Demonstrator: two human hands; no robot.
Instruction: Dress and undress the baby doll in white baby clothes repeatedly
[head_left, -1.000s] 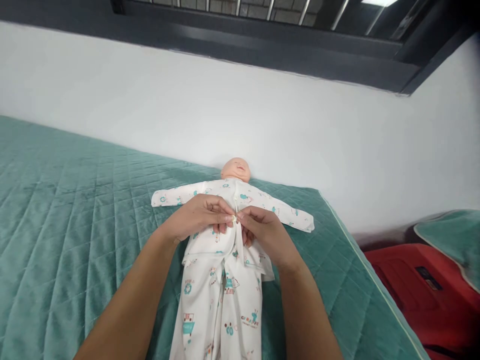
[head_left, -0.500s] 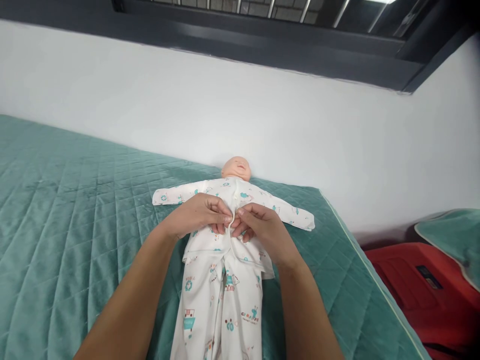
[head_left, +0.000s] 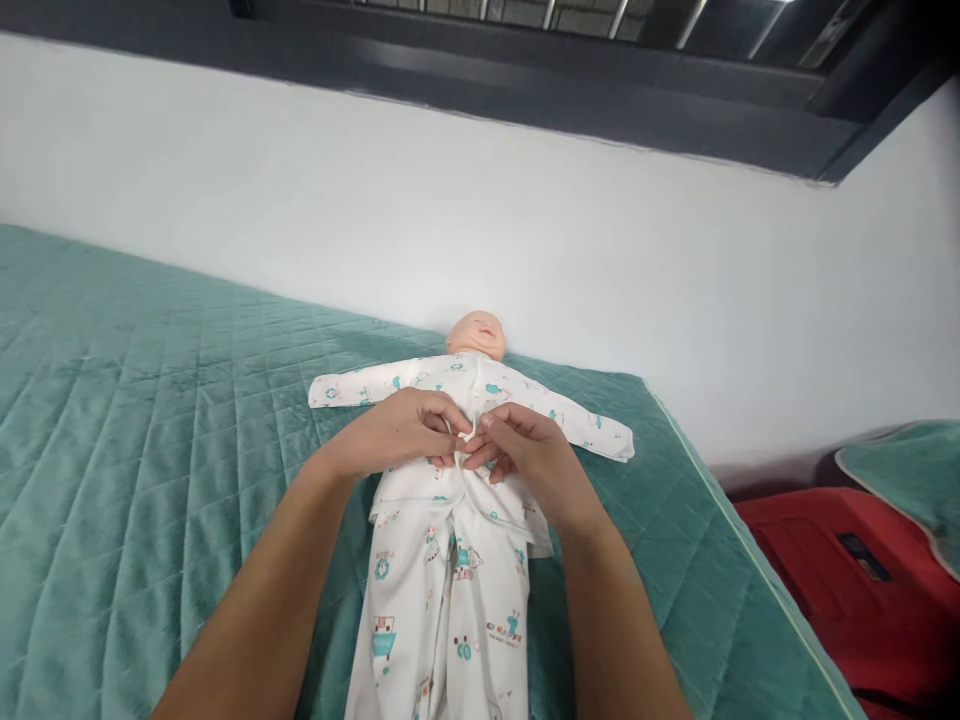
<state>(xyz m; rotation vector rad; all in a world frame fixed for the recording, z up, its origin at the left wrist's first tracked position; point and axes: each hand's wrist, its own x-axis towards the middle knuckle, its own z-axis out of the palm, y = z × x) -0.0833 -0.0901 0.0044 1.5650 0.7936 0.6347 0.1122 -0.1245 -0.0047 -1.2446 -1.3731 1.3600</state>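
A baby doll (head_left: pixel 478 335) lies on its back, sleeves spread to both sides, dressed in a white printed pajama top (head_left: pixel 420 490) and matching pajama pants (head_left: pixel 405 610). At the middle of the chest, my left hand (head_left: pixel 409 430) pinches the front edge of the top from the left. My right hand (head_left: pixel 525 445) pinches the same edge from the right, its fingertips meeting those of the left. Whether a button sits between the fingertips is hidden.
A green quilted bed cover (head_left: pixel 165 430) spreads under the doll. Behind it rises a white wall (head_left: pixel 375 210), with a dark window frame (head_left: pixel 525 80) above. Beyond the bed's right edge stands a red plastic object (head_left: pixel 832 570), partly under green cloth (head_left: pixel 907 470).
My fingertips have drawn closer together on the front edge, and the cloth between them is more bunched. The view has shifted slightly. The doll lies as before.
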